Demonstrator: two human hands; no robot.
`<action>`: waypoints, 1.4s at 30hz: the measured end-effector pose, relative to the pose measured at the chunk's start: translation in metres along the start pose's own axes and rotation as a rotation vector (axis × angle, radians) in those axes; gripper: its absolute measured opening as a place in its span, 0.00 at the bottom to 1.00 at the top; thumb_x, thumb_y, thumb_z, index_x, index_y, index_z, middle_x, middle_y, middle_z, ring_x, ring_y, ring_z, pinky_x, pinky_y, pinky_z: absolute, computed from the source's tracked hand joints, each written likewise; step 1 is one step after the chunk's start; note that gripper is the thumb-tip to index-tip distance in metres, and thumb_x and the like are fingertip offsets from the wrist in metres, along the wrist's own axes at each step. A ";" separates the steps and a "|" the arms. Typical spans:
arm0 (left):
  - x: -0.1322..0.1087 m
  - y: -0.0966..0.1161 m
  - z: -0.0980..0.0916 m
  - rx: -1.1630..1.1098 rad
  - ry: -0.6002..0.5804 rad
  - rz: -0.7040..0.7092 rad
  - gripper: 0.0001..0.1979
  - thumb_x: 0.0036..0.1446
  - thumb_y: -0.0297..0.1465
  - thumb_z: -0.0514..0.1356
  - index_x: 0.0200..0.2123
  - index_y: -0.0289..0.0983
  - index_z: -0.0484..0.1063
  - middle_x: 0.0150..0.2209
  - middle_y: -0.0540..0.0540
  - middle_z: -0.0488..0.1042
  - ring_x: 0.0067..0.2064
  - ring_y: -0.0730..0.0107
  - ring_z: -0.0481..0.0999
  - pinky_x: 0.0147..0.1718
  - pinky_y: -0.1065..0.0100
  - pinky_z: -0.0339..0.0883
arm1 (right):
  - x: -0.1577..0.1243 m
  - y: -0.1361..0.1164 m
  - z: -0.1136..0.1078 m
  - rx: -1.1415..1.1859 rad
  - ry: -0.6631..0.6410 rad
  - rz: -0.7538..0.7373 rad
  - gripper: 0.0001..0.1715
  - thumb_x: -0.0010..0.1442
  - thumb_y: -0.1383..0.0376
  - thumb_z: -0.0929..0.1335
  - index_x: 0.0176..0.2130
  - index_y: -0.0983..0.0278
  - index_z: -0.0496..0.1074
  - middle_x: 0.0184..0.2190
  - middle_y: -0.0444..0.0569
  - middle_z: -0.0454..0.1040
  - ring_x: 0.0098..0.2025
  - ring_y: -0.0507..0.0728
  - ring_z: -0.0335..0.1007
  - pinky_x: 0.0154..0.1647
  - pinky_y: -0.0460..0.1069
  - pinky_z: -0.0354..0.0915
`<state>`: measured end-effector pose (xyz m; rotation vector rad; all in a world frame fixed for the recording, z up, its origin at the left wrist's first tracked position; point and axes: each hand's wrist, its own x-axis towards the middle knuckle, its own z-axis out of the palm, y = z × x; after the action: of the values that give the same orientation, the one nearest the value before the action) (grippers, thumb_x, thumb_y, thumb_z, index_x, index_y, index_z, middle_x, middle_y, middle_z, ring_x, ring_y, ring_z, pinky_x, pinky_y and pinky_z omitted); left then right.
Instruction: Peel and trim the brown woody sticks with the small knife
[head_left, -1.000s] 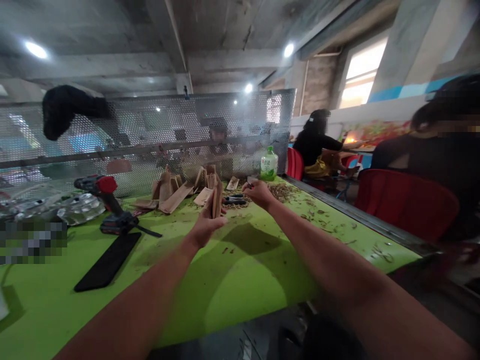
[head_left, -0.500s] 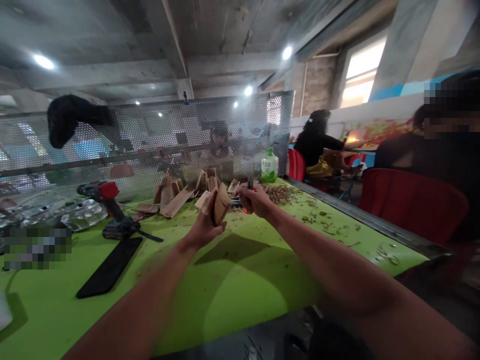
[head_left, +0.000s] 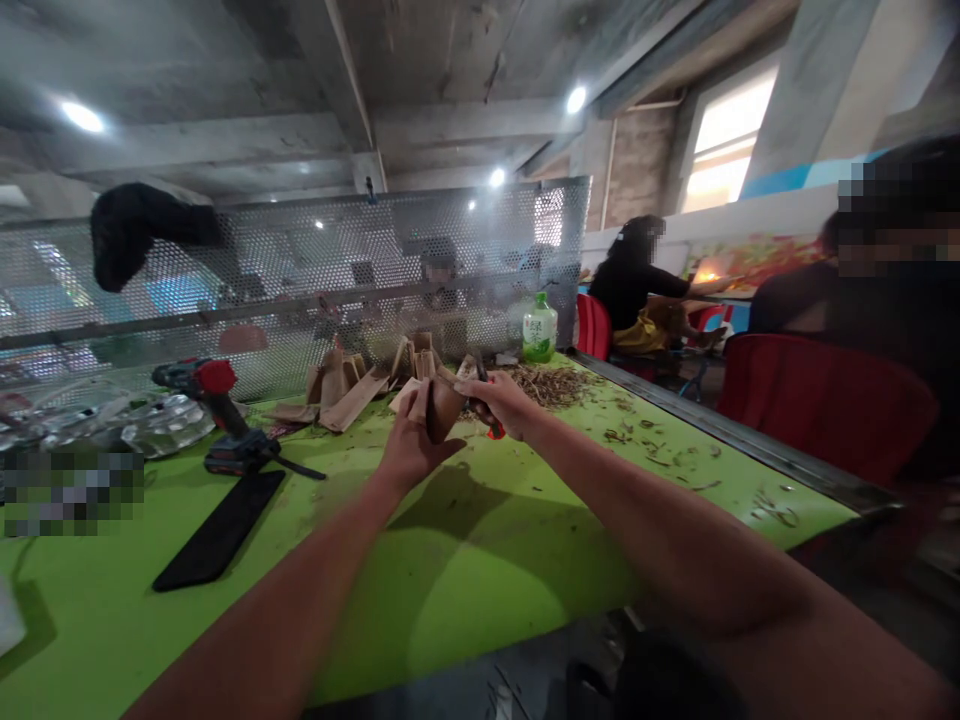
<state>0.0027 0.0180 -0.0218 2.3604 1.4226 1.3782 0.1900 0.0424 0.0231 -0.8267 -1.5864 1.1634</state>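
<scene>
My left hand (head_left: 409, 445) is closed around a small brown paper bag (head_left: 442, 408), held upright above the green table (head_left: 480, 560). My right hand (head_left: 501, 400) grips a tool with red handles (head_left: 495, 430), its dark tip at the top of the bag. Both hands meet over the middle of the table. Behind them lies a heap of more brown paper bags (head_left: 352, 385) and a pile of dried plant bits (head_left: 551, 383).
A red cordless drill (head_left: 217, 415) and a flat black strip (head_left: 221, 530) lie at the left. A green bottle (head_left: 538, 330) stands by the perforated metal screen (head_left: 300, 270). Other people sit on red chairs (head_left: 817, 405) at the right. Shiny foil things (head_left: 161, 425) lie far left.
My right hand picked up the red-handled tool from the table and brought it to the bag. My left hand tilted the bag and drew it slightly nearer.
</scene>
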 end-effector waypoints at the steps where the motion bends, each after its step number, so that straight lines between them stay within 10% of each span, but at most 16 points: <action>1: 0.000 0.003 0.001 -0.039 -0.026 -0.037 0.56 0.41 0.39 0.73 0.70 0.37 0.50 0.66 0.32 0.56 0.64 0.43 0.62 0.61 0.50 0.58 | 0.000 0.001 -0.001 0.003 0.011 0.034 0.22 0.52 0.54 0.72 0.20 0.61 0.60 0.12 0.38 0.58 0.14 0.46 0.47 0.12 0.44 0.44; 11: -0.008 0.028 -0.005 -0.975 -0.150 -0.461 0.29 0.47 0.41 0.71 0.53 0.44 0.72 0.43 0.46 0.76 0.36 0.68 0.74 0.37 0.66 0.70 | -0.003 0.002 0.002 0.198 -0.142 0.110 0.29 0.54 0.40 0.69 0.32 0.63 0.71 0.15 0.38 0.63 0.13 0.45 0.47 0.11 0.43 0.46; 21: 0.005 0.024 -0.004 -1.353 0.153 -0.496 0.21 0.44 0.44 0.73 0.32 0.39 0.68 0.27 0.54 0.72 0.30 0.76 0.72 0.33 0.73 0.68 | -0.010 0.020 0.027 -0.067 -0.212 -0.138 0.24 0.49 0.46 0.74 0.31 0.63 0.71 0.18 0.38 0.63 0.20 0.48 0.56 0.20 0.44 0.54; 31: 0.002 0.034 -0.004 -1.231 0.230 -0.478 0.31 0.37 0.45 0.75 0.42 0.42 0.68 0.38 0.51 0.76 0.39 0.70 0.76 0.36 0.71 0.68 | -0.005 0.022 0.036 -0.268 -0.002 -0.514 0.16 0.48 0.55 0.75 0.34 0.62 0.73 0.35 0.46 0.71 0.39 0.55 0.66 0.42 0.49 0.62; 42: 0.008 0.033 -0.030 -1.472 -0.012 -0.520 0.30 0.58 0.59 0.51 0.50 0.44 0.73 0.56 0.40 0.74 0.52 0.52 0.77 0.46 0.53 0.73 | 0.005 0.009 -0.009 -0.071 0.049 -0.408 0.19 0.44 0.62 0.69 0.39 0.63 0.73 0.35 0.46 0.72 0.36 0.53 0.65 0.34 0.46 0.62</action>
<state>0.0048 -0.0060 0.0168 0.9553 0.4804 1.3991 0.1974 0.0521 0.0166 -0.5363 -1.6658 0.7933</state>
